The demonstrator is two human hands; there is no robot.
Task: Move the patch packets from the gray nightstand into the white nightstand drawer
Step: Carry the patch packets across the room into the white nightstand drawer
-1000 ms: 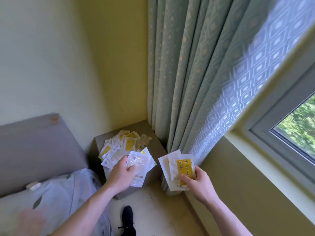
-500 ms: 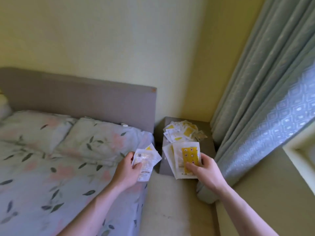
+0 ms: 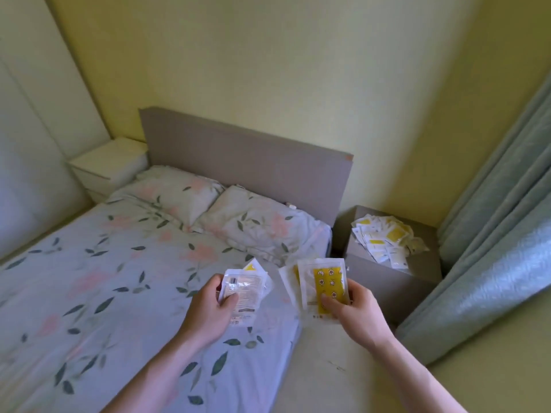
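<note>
Both hands are full, out over the edge of the bed [image 3: 98, 263]. The left hand [image 3: 208, 311] pinches a small fan of patch packets [image 3: 246, 289], clear white sachets turned print-side up, one yellow corner peeking out behind. The right hand [image 3: 354, 311] grips another few, the front packet [image 3: 323, 286] a white-bordered pouch with a bright yellow panel dotted with little round patches (thumb pressed flat on its lower edge). Over by the curtain [image 3: 489, 248], the gray nightstand [image 3: 396, 281] carries a loose heap of packets [image 3: 383, 241], white and yellow, overlapping untidily across its top. Far across the bed, beyond the pillows [image 3: 226, 210] and the gray headboard [image 3: 247, 162], the white nightstand [image 3: 108, 162] sits in the corner, drawers closed.
</note>
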